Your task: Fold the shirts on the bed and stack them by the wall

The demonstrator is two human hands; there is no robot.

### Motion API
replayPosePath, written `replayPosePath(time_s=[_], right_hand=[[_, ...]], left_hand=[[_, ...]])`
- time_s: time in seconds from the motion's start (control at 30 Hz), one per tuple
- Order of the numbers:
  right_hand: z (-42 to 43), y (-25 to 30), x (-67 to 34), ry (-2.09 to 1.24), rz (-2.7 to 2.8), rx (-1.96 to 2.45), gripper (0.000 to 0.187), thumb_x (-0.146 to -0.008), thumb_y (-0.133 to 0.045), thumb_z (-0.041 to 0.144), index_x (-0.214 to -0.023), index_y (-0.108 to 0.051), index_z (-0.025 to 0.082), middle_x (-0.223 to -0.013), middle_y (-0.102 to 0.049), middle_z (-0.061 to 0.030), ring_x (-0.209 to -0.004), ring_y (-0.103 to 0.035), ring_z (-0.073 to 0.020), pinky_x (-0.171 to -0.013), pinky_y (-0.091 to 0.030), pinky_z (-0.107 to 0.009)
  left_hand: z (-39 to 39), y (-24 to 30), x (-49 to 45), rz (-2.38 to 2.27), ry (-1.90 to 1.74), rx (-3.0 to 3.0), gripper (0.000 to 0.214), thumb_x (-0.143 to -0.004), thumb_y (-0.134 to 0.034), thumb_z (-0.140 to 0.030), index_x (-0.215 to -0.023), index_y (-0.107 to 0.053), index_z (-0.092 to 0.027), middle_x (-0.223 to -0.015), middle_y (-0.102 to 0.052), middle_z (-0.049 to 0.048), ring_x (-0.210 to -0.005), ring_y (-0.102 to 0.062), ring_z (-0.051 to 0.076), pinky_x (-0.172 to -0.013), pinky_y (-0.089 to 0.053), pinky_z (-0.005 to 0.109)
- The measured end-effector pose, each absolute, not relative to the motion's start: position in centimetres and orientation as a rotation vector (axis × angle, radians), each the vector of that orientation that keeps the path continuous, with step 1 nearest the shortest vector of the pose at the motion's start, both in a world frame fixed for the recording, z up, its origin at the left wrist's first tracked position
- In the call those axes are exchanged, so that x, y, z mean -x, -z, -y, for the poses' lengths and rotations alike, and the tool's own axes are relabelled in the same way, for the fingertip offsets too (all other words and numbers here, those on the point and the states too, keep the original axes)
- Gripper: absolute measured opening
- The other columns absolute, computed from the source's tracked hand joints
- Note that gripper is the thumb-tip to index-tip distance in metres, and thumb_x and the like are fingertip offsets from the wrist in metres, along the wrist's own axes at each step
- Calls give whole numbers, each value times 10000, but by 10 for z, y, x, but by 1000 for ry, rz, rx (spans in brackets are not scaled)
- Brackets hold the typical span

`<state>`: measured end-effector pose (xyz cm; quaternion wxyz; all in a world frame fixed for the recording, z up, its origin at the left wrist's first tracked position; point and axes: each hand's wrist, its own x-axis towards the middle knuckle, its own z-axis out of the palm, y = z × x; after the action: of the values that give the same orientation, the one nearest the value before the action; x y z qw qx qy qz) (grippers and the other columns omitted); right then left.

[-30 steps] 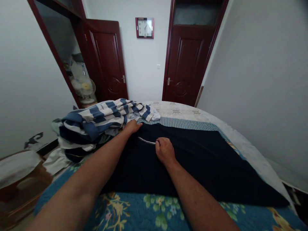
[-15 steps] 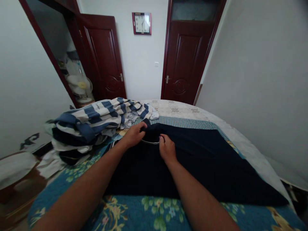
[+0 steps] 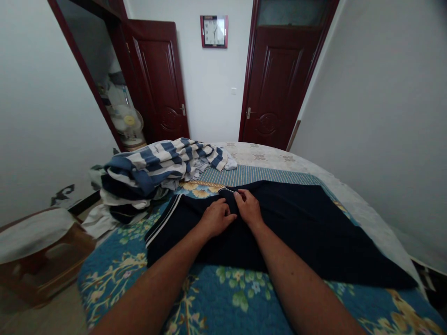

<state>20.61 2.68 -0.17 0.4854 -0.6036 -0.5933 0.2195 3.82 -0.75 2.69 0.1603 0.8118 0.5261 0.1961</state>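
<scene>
A dark navy shirt (image 3: 296, 223) with white-striped trim lies spread across the blue floral cloth. Its striped sleeve edge (image 3: 164, 221) points left, and its trimmed collar (image 3: 226, 190) is at the far side. My left hand (image 3: 217, 216) rests on the fabric just below the collar, thumb apart from the fingers and nothing gripped. Beside it, my right hand (image 3: 248, 207) has thumb and fingers pinched at the collar's right end. The fabric under both palms is hidden.
A heap of clothes (image 3: 139, 181) with a blue-and-white striped garment lies at the left. A patterned pale tablecloth (image 3: 345, 200) covers the round table's far and right edges. A wooden stool (image 3: 52, 265) with a pale cover stands at lower left.
My left hand has let go of the collar and come down onto the shirt. The collar lies lower, and the striped sleeve edge now shows at the left. The view has shifted slightly.
</scene>
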Motion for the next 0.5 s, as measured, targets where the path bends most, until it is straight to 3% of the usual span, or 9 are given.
replayPosePath(time_s=[0.1, 0.27, 0.4, 0.5], right_hand=[[-27, 4, -205, -532, 1507, 1437, 458, -896, -633, 510, -1214, -734, 196, -999, -759, -59, -910, -715, -227, -909, -558, -368], [-31, 6, -211, -565, 1442, 1442, 588, -895, -601, 535, -1362, -666, 183, -915, -739, -27, -871, -702, -228, -868, -544, -361], [-33, 5, -214, -570, 1499, 1444, 331, -898, -550, 492, -966, -742, 231, -922, -759, -40, -901, -694, -240, -869, -527, -355], [-34, 4, -216, -500, 1419, 1501, 318, -933, -480, 470, -908, -699, 241, -937, -762, -54, -925, -693, -255, -866, -518, -358]], left_hand=[[10, -21, -44, -1491, -597, -2399, 129, -903, -714, -266, -817, -633, -212, -1162, -695, 72, -1153, -647, 267, -936, -521, 381], [20, -24, -41, -1302, -515, -2699, 82, -907, -611, -134, -898, -616, -215, -1147, -707, 99, -1219, -612, 283, -930, -514, 408], [19, -27, -31, -1122, -449, -2833, 143, -893, -581, -105, -953, -661, -208, -1248, -697, 134, -1391, -536, 308, -1014, -519, 440], [12, -26, -19, -1121, -534, -2839, 251, -859, -569, -69, -1033, -694, -200, -1468, -627, 146, -1529, -426, 302, -1125, -484, 462]])
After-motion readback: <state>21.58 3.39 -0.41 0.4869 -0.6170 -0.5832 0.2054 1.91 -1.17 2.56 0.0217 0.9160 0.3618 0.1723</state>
